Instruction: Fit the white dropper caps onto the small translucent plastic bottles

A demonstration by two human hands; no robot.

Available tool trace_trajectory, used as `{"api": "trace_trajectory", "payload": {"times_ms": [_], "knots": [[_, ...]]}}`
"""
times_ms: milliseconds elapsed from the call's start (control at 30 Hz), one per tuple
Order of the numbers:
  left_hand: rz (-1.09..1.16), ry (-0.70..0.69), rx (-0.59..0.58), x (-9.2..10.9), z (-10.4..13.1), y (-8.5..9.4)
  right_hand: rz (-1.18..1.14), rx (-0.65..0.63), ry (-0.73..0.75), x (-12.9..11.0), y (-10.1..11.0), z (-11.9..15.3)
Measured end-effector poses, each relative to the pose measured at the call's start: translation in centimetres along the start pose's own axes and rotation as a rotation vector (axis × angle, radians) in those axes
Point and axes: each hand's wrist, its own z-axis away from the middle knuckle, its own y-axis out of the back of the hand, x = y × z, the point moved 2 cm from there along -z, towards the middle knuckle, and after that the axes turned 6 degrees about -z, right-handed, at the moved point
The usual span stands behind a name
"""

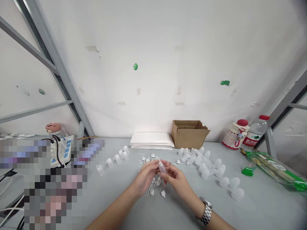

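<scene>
My left hand [145, 176] and my right hand [176, 179] meet over the middle of the grey table [263, 207]. Between their fingertips they hold one small translucent plastic bottle [162, 167], tilted. Whether a cap sits on it is too small to tell. Small white caps and nozzle tips [157, 185] lie on the table right under my hands. A metal wristwatch [205, 213] is on my right wrist.
Several empty translucent bottles [217, 174] lie to the right, more white pieces [117, 158] to the left. At the back stand a stack of white sheets [152, 140], an open cardboard box [189, 133], a water bottle [255, 132] and a decorated jar [235, 134]. A green packet [275, 167] lies far right, a power strip [63, 150] far left.
</scene>
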Motion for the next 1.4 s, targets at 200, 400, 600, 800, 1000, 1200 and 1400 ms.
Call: {"api": "trace_trajectory", "payload": {"times_ms": [200,400,600,800,1000,1200,1400], "knots": [[-0.035,-0.004,0.030,0.0,0.1,0.0,0.150,0.093,0.067,0.1,0.2,0.5],[0.002,0.009,0.040,-0.1,0.1,-0.3,0.064,0.078,0.004,-0.3,0.0,0.4],[0.093,0.075,0.016,-0.8,-0.1,0.0,-0.278,-0.039,-0.089,-0.6,-0.6,0.4],[0.107,0.127,-0.022,-0.7,0.1,-0.4,-0.560,-0.197,-0.182,-0.2,-1.1,0.8],[0.080,0.085,-0.092,-0.1,0.3,-0.7,-0.648,-0.220,-0.280,0.4,-0.9,0.9],[-0.037,0.020,-0.070,0.6,0.5,-0.2,-0.521,-0.229,-0.232,-0.5,-1.0,1.0],[-0.136,-0.058,0.161,0.4,0.0,0.2,-0.267,-0.031,-0.106,-1.1,-0.6,0.5]]}}
